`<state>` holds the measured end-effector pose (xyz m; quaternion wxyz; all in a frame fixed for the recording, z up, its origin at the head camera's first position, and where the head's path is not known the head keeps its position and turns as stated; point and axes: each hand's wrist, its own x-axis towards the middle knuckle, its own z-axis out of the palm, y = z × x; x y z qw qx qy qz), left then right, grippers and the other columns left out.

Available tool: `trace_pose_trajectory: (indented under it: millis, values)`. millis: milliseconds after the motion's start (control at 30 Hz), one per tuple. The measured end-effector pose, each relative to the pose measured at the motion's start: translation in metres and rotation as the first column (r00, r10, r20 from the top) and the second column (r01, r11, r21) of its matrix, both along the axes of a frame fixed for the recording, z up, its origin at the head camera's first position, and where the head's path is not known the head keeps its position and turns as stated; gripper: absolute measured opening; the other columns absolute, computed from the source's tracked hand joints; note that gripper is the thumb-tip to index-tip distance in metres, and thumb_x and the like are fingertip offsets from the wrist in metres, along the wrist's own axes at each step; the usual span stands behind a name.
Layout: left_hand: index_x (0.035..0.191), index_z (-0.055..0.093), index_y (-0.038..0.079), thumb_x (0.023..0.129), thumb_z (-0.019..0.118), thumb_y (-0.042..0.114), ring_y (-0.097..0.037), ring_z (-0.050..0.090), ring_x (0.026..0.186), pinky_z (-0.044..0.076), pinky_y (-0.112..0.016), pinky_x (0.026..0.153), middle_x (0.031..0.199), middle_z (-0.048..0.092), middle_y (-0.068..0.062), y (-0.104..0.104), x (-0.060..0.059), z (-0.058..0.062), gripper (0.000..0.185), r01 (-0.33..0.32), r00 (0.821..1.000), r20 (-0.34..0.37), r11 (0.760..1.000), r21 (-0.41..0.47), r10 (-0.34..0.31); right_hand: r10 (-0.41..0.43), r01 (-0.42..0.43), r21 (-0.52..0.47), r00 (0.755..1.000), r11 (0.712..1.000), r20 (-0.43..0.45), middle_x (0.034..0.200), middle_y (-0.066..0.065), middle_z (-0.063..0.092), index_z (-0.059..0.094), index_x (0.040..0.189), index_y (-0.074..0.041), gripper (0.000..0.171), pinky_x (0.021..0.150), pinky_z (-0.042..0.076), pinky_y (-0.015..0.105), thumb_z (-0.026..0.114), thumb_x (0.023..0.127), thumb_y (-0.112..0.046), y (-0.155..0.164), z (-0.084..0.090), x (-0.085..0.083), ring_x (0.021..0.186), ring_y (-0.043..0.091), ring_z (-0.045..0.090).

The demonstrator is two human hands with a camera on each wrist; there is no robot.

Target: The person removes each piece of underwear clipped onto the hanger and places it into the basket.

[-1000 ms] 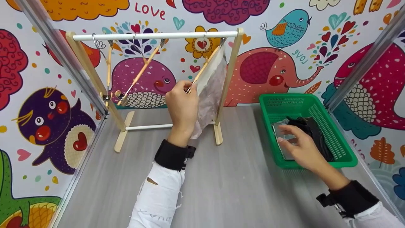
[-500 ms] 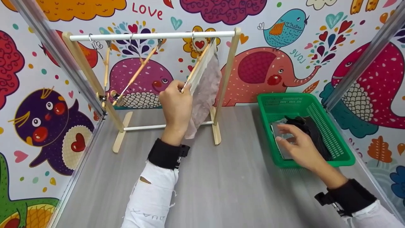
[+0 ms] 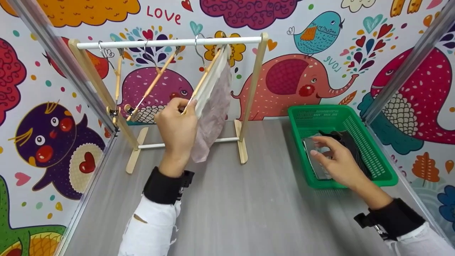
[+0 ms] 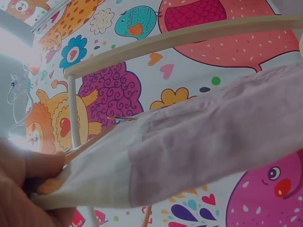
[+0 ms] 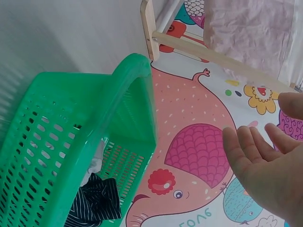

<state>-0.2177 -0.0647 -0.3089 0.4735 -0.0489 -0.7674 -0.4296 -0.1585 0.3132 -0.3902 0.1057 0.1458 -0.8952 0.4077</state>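
Observation:
My left hand pinches the near end of a wooden clip hanger, whose hook sits over the white rail of a small rack. From this hanger hangs a pale pink cloth garment with a whitish top band, also filling much of the left wrist view. Above the green basket hovers my right hand, fingers loosely bent and holding nothing. Inside the basket lie a dark striped cloth and a grey folded piece; the right hand partly hides both.
Two bare clip hangers, one at the far left and another beside it, hang on the rail. The rack's wooden feet stand on the grey tabletop. Patterned walls and metal posts enclose the table.
My left hand has moved left, sliding the hanger and its pink garment along the rail toward the other hangers. The right hand stays over the basket.

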Motion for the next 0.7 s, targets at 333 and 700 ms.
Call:
trace_pose_trajectory:
  millis: [333,700]
  values:
    - [0.076,0.07,0.0,0.081,0.075,0.013,-0.013,0.055,0.051,0.037,-0.017,0.048,0.065,0.067,-0.006,-0.018,0.028,-0.015,0.015,0.006,1.0,0.015,1.0,-0.027,-0.006,0.017,-0.018,0.014,1.0,1.0,0.007,0.124,-0.004,0.054,0.051,0.133,-0.022,0.04,0.082,0.044,0.011,0.059,0.094,-0.028,0.014,-0.016,-0.01,0.108,0.005,0.049]
    - [0.079,0.072,0.001,0.078,0.078,0.011,-0.014,0.06,0.055,0.043,-0.011,0.052,0.069,0.069,-0.006,-0.035,0.055,-0.033,0.013,0.066,0.997,-0.029,0.997,-0.041,-0.067,0.033,-0.033,0.008,0.999,0.999,-0.009,0.121,-0.005,0.055,0.051,0.133,-0.022,0.04,0.081,0.045,0.013,0.059,0.094,-0.025,0.014,-0.015,-0.008,0.107,0.005,0.049]
